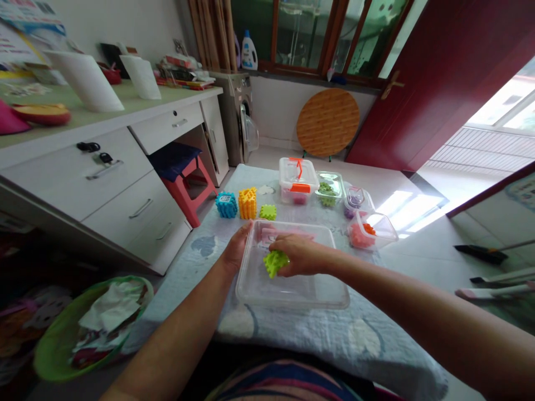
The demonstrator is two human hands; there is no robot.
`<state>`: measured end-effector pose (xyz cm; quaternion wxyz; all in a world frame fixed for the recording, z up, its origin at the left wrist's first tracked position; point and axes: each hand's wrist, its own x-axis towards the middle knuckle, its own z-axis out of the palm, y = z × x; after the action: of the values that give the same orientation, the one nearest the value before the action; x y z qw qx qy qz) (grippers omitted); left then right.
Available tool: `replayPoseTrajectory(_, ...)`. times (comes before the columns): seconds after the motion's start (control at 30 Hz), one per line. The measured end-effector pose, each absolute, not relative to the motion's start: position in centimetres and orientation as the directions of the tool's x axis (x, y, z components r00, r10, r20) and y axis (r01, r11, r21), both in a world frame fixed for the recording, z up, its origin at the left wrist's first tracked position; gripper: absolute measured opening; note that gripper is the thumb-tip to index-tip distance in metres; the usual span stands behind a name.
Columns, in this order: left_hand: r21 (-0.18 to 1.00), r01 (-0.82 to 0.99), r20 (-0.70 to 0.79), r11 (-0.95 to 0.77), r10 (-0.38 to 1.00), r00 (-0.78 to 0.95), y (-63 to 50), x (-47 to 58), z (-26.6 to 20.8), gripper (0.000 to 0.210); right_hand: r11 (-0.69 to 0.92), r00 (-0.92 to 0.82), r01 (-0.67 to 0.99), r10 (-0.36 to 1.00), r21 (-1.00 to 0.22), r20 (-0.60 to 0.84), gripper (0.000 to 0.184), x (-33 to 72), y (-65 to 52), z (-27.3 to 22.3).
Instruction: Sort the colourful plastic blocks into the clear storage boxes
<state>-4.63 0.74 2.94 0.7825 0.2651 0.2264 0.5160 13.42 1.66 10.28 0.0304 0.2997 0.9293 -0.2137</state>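
My right hand [297,253] is inside a clear plastic tub [292,292] on the cloth-covered table and grips a lime-green interlocking block piece [273,262]. My left hand [238,245] holds the tub's left rim. Some pink pieces [267,233] lie at the tub's far end. Beyond the tub stand a blue block cube [226,204], a yellow block cube [247,203] and a flat green piece [268,211].
Several clear containers with coloured pieces stand at the back: one with an orange handle [297,178], a green-filled one [329,189], a purple one [356,200], an orange-pink one [370,231]. White drawers [125,189] and a green basket [90,326] are left.
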Motion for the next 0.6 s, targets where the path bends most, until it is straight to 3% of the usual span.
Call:
replayPoseTrajectory(0.13,0.671,-0.675,-0.077,0.308,0.934,0.349,1.0,-5.0,2.6,0.047,0.724,-0.777,0.628,0.558,-0.285,-0.292,0.04,12.2,1.5,9.0)
replayPoseTrajectory(0.4,0.714,-0.664,-0.062,0.224,0.964,0.258,1.3,-5.2,2.6,0.043,0.778,-0.784,0.602,0.532,-0.179,-0.32,0.048,12.1,1.2,7.7)
replayPoseTrajectory(0.6,0.792,-0.61,0.054,-0.019,0.998,0.04,1.3,-6.2,3.2,0.033,0.743,-0.73,0.661,0.604,-0.106,-0.32,0.039,12.4,0.3,9.2)
